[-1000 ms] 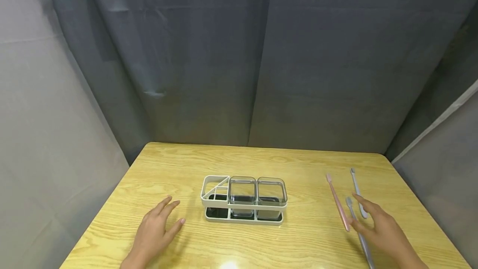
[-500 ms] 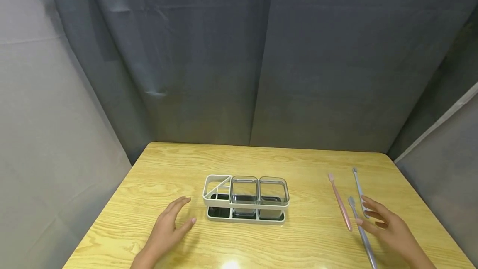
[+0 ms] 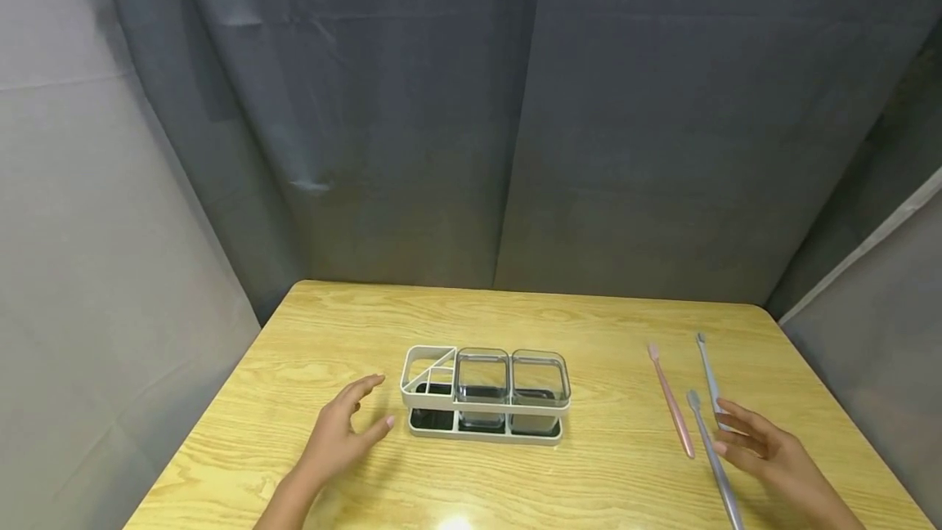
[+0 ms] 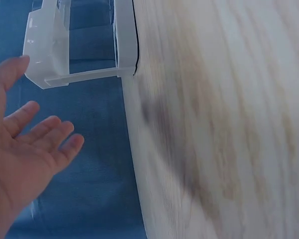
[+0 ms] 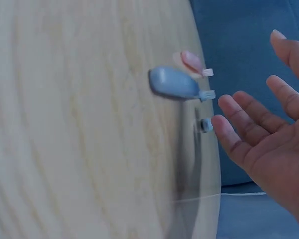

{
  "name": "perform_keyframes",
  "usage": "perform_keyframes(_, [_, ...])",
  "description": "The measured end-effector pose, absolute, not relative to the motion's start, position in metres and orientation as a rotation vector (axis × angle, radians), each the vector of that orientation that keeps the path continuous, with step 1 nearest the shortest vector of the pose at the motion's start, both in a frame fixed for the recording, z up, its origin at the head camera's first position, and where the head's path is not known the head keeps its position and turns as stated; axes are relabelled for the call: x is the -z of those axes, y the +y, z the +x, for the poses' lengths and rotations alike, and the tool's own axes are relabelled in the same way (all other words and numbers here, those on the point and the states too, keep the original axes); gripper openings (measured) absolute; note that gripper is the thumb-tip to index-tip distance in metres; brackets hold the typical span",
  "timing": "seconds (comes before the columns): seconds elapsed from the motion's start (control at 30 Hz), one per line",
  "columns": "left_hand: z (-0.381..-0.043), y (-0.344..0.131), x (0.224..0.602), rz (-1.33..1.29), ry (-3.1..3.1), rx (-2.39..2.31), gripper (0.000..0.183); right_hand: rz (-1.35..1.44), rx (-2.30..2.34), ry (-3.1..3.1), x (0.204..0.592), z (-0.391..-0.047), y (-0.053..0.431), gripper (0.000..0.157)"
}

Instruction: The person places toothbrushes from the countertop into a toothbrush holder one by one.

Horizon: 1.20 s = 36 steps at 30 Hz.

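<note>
A white toothbrush holder (image 3: 434, 401) stands mid-table, with slim dividers at its left end and two clear square cups, the middle one (image 3: 482, 379) and the right one (image 3: 540, 383). My left hand (image 3: 338, 436) hovers just left of it, fingers relaxed and holding nothing. In the left wrist view the thumb tip overlaps the holder's corner (image 4: 40, 45). At the right lie three toothbrushes: pink (image 3: 673, 411), purple-grey (image 3: 715, 464) and light blue (image 3: 709, 370). My right hand (image 3: 769, 452) is above the latter two, fingers loosely bent and holding nothing, partly hiding the blue handle.
The wooden table (image 3: 353, 317) has rounded back corners. Dark grey curtains (image 3: 397, 145) hang behind it, with paler cloth (image 3: 110, 227) at the left side and more at the right.
My left hand has moved right, closer to the holder. My right hand has drifted slightly right and down, beside the toothbrushes. Holder and toothbrushes stay in place; the view shifts slightly.
</note>
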<state>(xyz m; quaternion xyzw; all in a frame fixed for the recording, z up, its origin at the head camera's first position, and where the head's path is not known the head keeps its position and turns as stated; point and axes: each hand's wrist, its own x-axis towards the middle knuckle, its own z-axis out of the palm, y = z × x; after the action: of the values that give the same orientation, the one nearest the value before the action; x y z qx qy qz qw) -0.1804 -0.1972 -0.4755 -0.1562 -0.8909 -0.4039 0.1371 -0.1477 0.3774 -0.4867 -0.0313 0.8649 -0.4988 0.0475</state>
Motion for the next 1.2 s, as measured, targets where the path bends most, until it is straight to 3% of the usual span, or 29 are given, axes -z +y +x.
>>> perform_keyframes(0.53, [-0.186,-0.188,0.476,-0.456,-2.547,1.523,0.069,0.028,1.653,2.263,0.509,-0.149,0.388,0.069])
perform_keyframes(0.93, [-0.206,-0.186,0.485,-0.473,-2.477,1.822,0.073,-0.282,1.625,2.425,0.524,-0.164,0.405,0.055])
perform_keyframes(1.2, [-0.213,-0.188,0.483,-0.456,-2.343,1.996,0.071,-0.238,1.621,2.417,0.523,-0.168,0.406,0.046])
